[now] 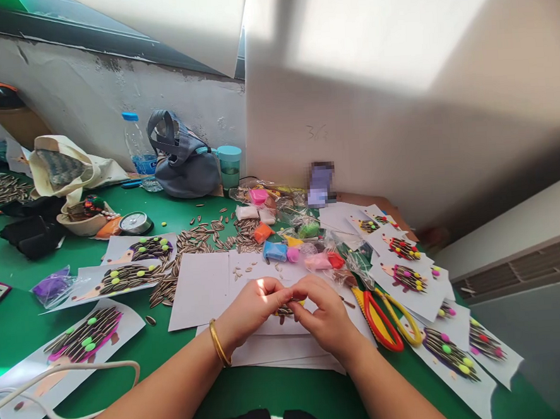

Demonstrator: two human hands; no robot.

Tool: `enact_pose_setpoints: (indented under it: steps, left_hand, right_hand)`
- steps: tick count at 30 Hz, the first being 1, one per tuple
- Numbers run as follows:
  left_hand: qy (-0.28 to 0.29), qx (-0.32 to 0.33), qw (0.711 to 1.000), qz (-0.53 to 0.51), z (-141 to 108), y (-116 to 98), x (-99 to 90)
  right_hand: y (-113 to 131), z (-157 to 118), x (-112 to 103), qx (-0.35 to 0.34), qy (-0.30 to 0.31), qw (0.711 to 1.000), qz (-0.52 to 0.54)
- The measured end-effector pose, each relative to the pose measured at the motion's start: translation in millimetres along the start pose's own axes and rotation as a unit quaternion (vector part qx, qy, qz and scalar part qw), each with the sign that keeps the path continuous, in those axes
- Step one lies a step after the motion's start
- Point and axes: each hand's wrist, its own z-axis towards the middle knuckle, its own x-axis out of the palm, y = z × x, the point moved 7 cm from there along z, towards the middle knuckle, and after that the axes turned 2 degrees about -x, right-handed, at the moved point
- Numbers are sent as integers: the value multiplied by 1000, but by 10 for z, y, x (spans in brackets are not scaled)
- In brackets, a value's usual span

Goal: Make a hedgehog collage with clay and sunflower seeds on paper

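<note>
My left hand and my right hand meet fingertip to fingertip over the white paper stack. Both have their fingers pinched together, and whatever sits between them is too small and hidden to name. Beneath the fingers a partly covered hedgehog picture shows yellow and dark bits. Loose pale kernels lie on the sheet just beyond my left hand. A heap of striped sunflower seeds spreads to the left. Red-and-yellow-handled scissors rest beside my right hand.
Finished-looking hedgehog cards line the right side; more cards lie left, by a white cable. Clay lumps, such as a blue one, sit beyond the paper. A bottle, grey bag and cup stand near the wall.
</note>
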Motion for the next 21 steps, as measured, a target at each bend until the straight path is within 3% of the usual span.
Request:
enact_pose_setpoints:
  steps: [14, 18, 21]
  left_hand:
    - [-19, -3, 1000, 8, 20, 2, -35]
    - [-4, -24, 998, -54, 43, 18, -16]
    - [-49, -27, 997, -47, 73, 43, -98]
  right_hand:
    - [-120, -9, -152, 10, -26, 1000, -11]
    - [-282, 14, -324, 66, -15, 997, -37]
    - [-455, -6, -362, 139, 33, 988, -65]
